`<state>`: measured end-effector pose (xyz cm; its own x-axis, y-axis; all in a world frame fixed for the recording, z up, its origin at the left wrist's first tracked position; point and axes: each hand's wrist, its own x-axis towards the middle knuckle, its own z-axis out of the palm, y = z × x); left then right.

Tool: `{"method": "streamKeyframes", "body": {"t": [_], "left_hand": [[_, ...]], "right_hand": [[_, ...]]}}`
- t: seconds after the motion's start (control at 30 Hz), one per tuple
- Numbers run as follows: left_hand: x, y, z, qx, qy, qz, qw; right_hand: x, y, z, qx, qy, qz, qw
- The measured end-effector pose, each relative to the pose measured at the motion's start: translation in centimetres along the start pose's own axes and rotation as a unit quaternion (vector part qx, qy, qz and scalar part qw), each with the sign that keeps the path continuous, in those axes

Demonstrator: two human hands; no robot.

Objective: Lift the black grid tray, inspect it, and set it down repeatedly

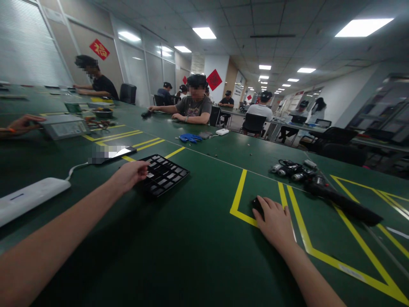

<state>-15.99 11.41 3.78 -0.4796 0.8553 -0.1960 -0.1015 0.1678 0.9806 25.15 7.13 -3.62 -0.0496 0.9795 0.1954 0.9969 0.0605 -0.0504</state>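
My left hand (131, 174) reaches out over the green table (198, 230) and rests at the near left edge of a black compartment tray (164, 174), fingers curled toward its cells; what they pinch, if anything, is hidden. My right hand (275, 221) lies palm down on the table at a yellow tape line, fingers closed over a small black object (257, 205) that pokes out on its left side. The tray holds small grey parts in some cells.
A phone (111, 153) with a white cable and a white power bank (30, 197) lie at the left. A pile of small cylinders and a black tool (322, 184) sits at the right. Blue gloves (189, 137) lie farther off. Other people sit around the table and behind.
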Motion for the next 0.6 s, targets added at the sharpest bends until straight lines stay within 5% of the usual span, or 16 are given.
{"method": "streamKeyframes", "body": {"t": [0.07, 0.13, 0.27, 0.3, 0.43, 0.6], "left_hand": [[0.6, -0.2, -0.9, 0.075, 0.006, 0.020, 0.997], [1.1, -0.6, -1.4, 0.263, 0.004, 0.087, 0.961], [1.8, -1.1, -1.7, 0.623, -0.033, 0.196, 0.757], [2.0, -1.1, -1.7, 0.647, -0.047, 0.199, 0.735], [1.6, -1.6, -1.4, 0.675, -0.057, 0.205, 0.707], [-2.5, -3.9, 1.9, 0.569, -0.114, 0.278, 0.765]], "right_hand": [[-0.1, -0.2, -0.1, 0.002, 0.016, 0.013, 1.000], [-0.1, -0.1, -0.2, 0.005, 0.034, 0.039, 0.999], [0.2, 0.5, 0.0, 0.047, 0.011, 0.071, 0.996], [0.2, 0.6, 0.1, 0.065, 0.001, 0.070, 0.995], [0.2, -0.1, 0.0, 0.179, -0.019, 0.069, 0.981], [-1.2, -4.3, -0.5, 0.369, -0.028, -0.002, 0.929]]}}
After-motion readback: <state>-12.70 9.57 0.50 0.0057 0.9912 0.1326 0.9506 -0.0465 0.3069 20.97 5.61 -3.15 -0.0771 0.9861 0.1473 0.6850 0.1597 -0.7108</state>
